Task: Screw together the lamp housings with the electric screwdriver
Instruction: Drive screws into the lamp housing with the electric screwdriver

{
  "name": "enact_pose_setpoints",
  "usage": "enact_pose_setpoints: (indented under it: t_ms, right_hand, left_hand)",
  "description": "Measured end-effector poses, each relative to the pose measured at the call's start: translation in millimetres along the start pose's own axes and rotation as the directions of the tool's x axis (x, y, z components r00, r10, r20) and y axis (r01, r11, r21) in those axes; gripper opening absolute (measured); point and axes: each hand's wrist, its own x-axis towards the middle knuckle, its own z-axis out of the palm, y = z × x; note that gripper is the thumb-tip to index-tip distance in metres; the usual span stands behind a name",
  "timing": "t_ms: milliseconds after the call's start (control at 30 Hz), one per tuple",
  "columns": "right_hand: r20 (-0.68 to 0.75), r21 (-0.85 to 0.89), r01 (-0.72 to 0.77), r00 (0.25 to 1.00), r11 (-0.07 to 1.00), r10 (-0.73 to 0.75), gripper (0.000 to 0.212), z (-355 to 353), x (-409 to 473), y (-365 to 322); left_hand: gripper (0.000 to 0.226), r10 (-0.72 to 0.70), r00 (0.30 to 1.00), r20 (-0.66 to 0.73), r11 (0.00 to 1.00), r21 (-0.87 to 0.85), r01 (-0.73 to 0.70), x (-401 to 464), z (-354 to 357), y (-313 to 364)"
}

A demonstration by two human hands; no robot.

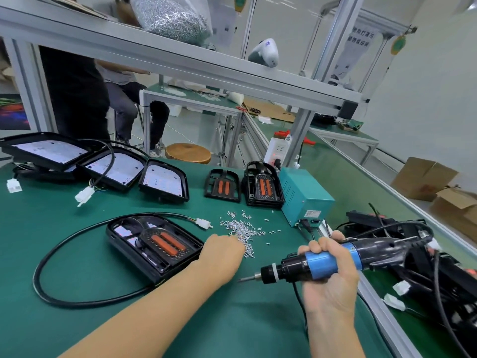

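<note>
Left hand (pixel 224 250) reaches into the loose screws (pixel 242 229), fingertips hidden, grip unreadable; right hand (pixel 327 275) grips the electric screwdriver (pixel 322 262) near the tabletop (pixel 77 324) edge.

lamp housing (pixel 154 248) left | screws (pixel 242 228) centre | power box (pixel 304 195) behind-right

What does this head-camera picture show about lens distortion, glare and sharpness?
Head view: the wide lens bows the shelf rail and bench edge; soft, even light leaves only faint shadows on the green mat; mild glare on the white lamp panels; the screws look slightly soft.
</note>
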Motion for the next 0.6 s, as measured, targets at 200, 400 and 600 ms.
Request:
enact_pose_setpoints:
  t_ms: [200,400,600]
  right_hand:
    - [0.011,-0.007,0.024,1.000,1.000,-0.024,0.025,2.7,2.3,-5.0]
    - [0.052,0.047,0.055,0.997,0.997,-0.058,0.023,13.1,3.2,-6.2]
    - [0.102,0.129,0.032,0.994,0.991,-0.045,0.022,37.5,-3.4,3.8]
  left_hand:
    - [0.017,-0.108,0.988,-0.113,0.948,-0.312,0.068,-8.9,-5.7,-2.3]
    - [0.018,-0.267,0.947,-0.179,0.467,-0.884,-0.035,-31.3,-35.9,-42.1]
    - [0.014,-0.325,0.939,-0.113,0.049,-0.994,-0.102,-69.9,-46.9,-75.9]
